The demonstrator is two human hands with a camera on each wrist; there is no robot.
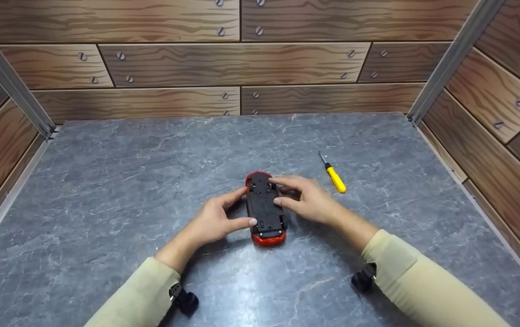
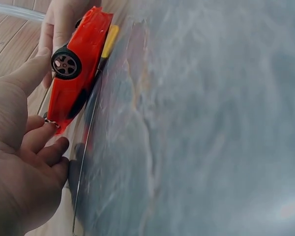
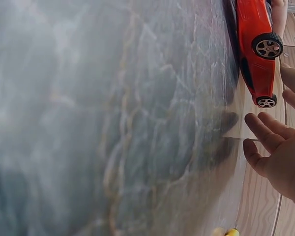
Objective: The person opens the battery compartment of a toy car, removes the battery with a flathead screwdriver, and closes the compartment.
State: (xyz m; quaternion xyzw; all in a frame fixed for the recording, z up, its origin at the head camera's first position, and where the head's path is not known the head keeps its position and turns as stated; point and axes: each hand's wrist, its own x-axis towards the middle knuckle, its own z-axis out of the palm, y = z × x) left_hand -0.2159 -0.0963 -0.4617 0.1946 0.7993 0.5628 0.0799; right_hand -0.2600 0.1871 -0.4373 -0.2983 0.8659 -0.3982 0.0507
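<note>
A red toy car (image 1: 264,206) lies upside down on the grey tabletop, its black underside facing up. My left hand (image 1: 214,219) holds it along the left side, thumb at the near end and forefinger farther up. On the other side, my right hand (image 1: 312,200) touches the car with a fairly straight forefinger near the far end and the thumb on the underside's edge. The right wrist view shows that hand's other fingers (image 3: 265,135) spread and clear of the car. A spoked wheel (image 2: 66,64) shows in the left wrist view.
A screwdriver (image 1: 335,178) with a yellow handle lies beyond my right hand, its tip pointing away. Wood-patterned panels (image 1: 237,63) stand along the back and both sides. Metal rails (image 1: 450,68) run up the corners.
</note>
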